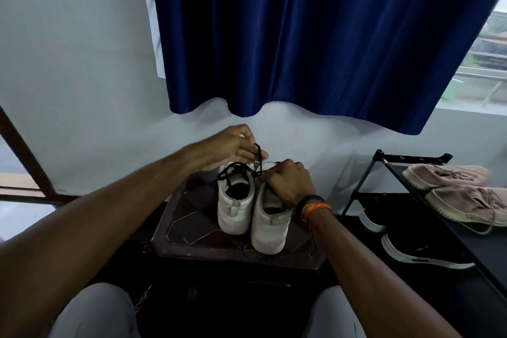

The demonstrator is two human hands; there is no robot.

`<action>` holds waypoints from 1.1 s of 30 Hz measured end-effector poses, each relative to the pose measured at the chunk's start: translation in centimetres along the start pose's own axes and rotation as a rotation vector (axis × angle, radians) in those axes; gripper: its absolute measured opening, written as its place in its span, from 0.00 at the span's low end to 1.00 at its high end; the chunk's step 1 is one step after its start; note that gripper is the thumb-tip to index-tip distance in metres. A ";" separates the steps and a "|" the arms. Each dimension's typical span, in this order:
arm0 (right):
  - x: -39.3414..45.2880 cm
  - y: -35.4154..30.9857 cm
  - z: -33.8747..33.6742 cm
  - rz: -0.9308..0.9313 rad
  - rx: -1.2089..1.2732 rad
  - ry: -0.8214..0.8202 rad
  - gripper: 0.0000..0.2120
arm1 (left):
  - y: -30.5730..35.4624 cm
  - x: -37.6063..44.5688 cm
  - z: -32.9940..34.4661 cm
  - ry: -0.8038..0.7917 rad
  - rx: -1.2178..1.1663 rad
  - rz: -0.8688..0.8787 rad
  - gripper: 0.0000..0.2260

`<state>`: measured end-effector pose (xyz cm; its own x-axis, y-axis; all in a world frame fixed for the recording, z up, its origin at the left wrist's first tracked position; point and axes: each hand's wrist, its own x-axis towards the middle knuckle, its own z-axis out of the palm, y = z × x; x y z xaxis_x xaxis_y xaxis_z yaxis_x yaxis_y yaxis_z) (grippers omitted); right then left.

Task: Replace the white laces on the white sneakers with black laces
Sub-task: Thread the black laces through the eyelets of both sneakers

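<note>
Two white sneakers [251,206] stand heels-near on the dark bench [192,228], likely so both tongues face away for lacing. Above the left one, the left hand [233,147] pinches a black lace [241,169] end. The right hand [289,182], fingers curled, grips the lace over the right sneaker.

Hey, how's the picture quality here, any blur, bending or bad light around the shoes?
Head view: dim, soft room light, daylight only from the window at right; wide-angle bending curves the blue curtain and the shoe rack; the pink shoes on the rack smear at the edge; the white sneakers, black lace and both hands are fairly sharp; no glare.
</note>
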<state>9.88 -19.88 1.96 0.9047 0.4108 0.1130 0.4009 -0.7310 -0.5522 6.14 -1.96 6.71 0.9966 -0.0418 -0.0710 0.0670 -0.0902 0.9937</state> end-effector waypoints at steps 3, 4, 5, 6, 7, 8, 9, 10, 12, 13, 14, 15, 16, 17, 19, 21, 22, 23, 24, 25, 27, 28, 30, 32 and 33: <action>-0.4 0.6 -0.1 -0.005 0.063 0.012 0.13 | -1.2 0.5 1.4 0.021 -0.120 -0.026 0.08; -0.5 0.7 -0.1 0.004 0.098 0.017 0.14 | -1.4 0.7 1.7 0.043 -0.125 -0.036 0.09; -0.5 0.8 0.0 0.018 0.130 0.028 0.15 | -1.5 0.9 1.9 0.062 -0.098 -0.044 0.09; -0.6 0.8 0.0 0.034 0.155 0.040 0.17 | -1.6 1.2 2.1 0.081 -0.047 -0.050 0.10; -0.5 0.7 0.1 0.045 0.172 0.050 0.18 | -1.5 1.4 2.2 0.102 0.014 -0.054 0.09; -0.5 0.6 0.1 0.046 0.172 0.050 0.19 | -1.4 1.7 2.3 0.123 0.073 -0.058 0.09; -0.5 0.5 0.2 0.036 0.160 0.043 0.18 | -1.1 2.0 2.3 0.136 0.123 -0.065 0.08; -0.4 0.5 0.2 0.019 0.144 0.031 0.15 | -0.7 2.1 2.2 0.143 0.160 -0.070 0.08; -0.4 0.5 0.1 0.005 0.133 0.017 0.08 | 0.8 2.3 1.8 0.155 0.213 -0.069 0.08; -0.3 0.6 0.2 0.009 0.137 0.019 0.07 | 1.8 2.4 1.2 0.173 0.243 -0.063 0.08; -0.3 0.7 0.3 0.016 0.144 0.028 0.06 | 2.8 2.4 0.5 0.203 0.270 -0.054 0.08; -0.3 0.8 0.5 0.025 0.155 0.039 0.06 | 3.8 2.3 -0.3 0.240 0.307 -0.036 0.08; -0.4 0.7 0.6 0.028 0.169 0.048 0.05 | 4.6 2.2 -1.4 0.275 0.365 -0.008 0.07; -0.4 0.6 0.8 0.029 0.183 0.052 0.05 | 5.2 2.1 -2.2 0.301 0.461 0.031 0.06; -0.5 0.5 1.0 0.038 0.219 0.055 0.04 | 5.3 1.8 -2.9 0.296 0.737 0.101 0.06; -0.5 0.7 1.0 0.090 0.305 0.069 0.03 | 4.3 1.6 -2.0 0.173 0.989 0.113 0.04; -0.5 0.8 1.0 0.118 0.351 0.071 0.03 | 3.4 1.6 -1.1 0.087 1.069 0.112 0.03; -0.5 0.9 1.0 0.135 0.388 0.071 0.03 | 2.4 1.6 -0.4 0.017 1.126 0.104 0.04; -0.5 0.9 0.9 0.145 0.410 0.070 0.03 | 1.5 1.8 0.2 -0.039 1.163 0.102 0.05; -0.6 0.9 0.9 0.153 0.432 0.069 0.02 | 0.8 2.0 0.7 -0.079 1.195 0.092 0.05; -0.5 0.9 0.9 0.175 0.453 0.072 0.02 | -0.3 2.5 1.4 -0.121 1.265 0.066 0.06; -0.4 1.0 1.0 0.182 0.451 0.073 0.02 | -0.6 2.7 1.8 -0.125 1.291 0.052 0.08; -0.3 1.2 1.0 0.186 0.431 0.068 0.02 | -0.9 3.0 2.6 -0.115 1.315 0.051 0.14; -0.4 1.1 1.0 0.172 0.428 0.061 0.02 | -1.1 3.2 3.1 -0.095 1.322 0.060 0.16; -0.4 1.0 1.0 0.162 0.425 0.062 0.03 | -1.2 3.2 3.1 -0.081 1.323 0.056 0.16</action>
<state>9.77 -20.26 0.51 0.9629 0.2672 0.0392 0.1706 -0.4893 -0.8553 9.12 -5.10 5.02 0.9877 -0.1318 -0.0843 -0.1166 -0.9793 0.1653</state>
